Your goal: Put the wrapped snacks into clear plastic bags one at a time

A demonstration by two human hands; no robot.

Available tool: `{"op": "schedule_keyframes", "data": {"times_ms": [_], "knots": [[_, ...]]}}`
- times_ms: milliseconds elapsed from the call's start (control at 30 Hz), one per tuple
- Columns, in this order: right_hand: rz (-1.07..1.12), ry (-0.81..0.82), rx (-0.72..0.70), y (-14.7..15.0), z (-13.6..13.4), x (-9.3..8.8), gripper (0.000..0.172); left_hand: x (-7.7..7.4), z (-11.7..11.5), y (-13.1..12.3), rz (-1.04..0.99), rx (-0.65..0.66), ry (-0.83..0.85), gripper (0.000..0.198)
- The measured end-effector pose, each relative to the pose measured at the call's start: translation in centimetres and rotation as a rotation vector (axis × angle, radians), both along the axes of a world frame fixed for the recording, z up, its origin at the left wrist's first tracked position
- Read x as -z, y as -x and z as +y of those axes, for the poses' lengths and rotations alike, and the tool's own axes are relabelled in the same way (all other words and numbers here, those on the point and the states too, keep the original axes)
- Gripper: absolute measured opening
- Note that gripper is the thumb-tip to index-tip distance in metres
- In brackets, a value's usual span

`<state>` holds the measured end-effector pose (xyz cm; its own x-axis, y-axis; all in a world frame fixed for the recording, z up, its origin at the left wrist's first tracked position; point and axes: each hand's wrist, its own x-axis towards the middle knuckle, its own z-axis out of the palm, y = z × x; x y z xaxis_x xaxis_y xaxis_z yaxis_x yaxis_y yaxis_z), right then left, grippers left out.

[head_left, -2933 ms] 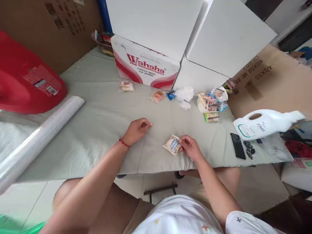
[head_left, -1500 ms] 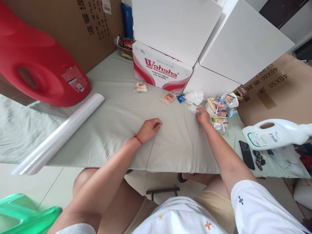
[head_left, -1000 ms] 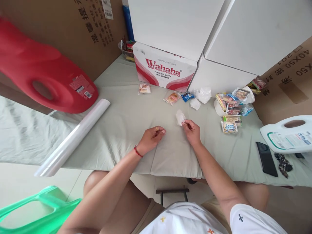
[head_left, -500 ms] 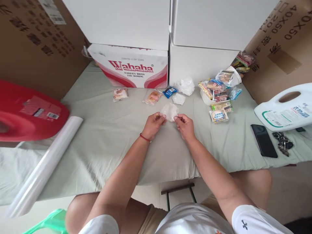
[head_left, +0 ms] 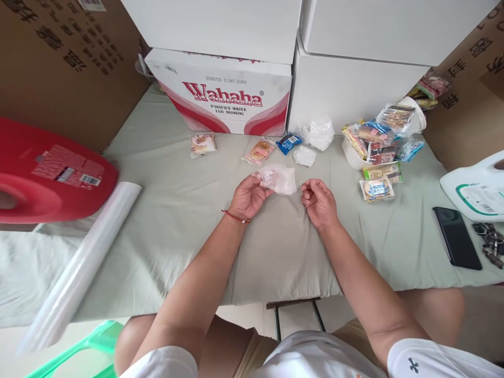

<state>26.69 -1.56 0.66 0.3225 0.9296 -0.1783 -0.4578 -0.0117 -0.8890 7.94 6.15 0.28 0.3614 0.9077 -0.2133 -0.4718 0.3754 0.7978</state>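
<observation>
My left hand [head_left: 251,198] pinches the left end of a translucent white plastic bag [head_left: 280,179], which sticks out to the right over the cloth. A little to the right of the bag, my right hand [head_left: 318,202] is apart from it with curled fingers; I cannot make out anything in them. Just behind the bag lie a pink-labelled snack packet [head_left: 259,151], a blue snack packet [head_left: 289,143], a folded white plastic piece [head_left: 304,156] and a crumpled clear bag [head_left: 319,133]. Farther left is another wrapped snack [head_left: 203,144].
A Wahaha carton [head_left: 224,100] stands at the back. On the right are a white bowl [head_left: 352,156] heaped with snacks, a phone [head_left: 457,237], keys [head_left: 490,241] and a white jug [head_left: 476,189]. A red jug [head_left: 51,173] and plastic roll [head_left: 84,262] lie left.
My right hand has let go of the plastic bag and moved off to the right. The bag now hangs from my left hand alone. The camera view has shifted.
</observation>
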Motion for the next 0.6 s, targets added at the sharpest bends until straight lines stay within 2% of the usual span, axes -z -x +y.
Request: {"op": "schedule_keyframes", "data": {"times_ms": [133, 267, 400, 600], "knots": [[-0.101, -0.008, -0.047, 0.4, -0.2, 0.2, 0.049, 0.3, -0.4, -0.5, 0.058, 0.048, -0.068, 0.021], [-0.234, -0.005, -0.136, 0.7, -0.5, 0.5, 0.038, 0.6, -0.6, -0.7, 0.085, 0.062, -0.115, 0.022], [-0.244, -0.002, -0.128, 0.6, -0.7, 0.6, 0.032, 0.5, -0.8, -0.6, 0.028, 0.047, -0.138, 0.025], [-0.261, -0.017, -0.145, 0.8, -0.9, 0.5, 0.031, 0.0, -1.1, -0.4, 0.06, 0.026, -0.352, 0.059]]}}
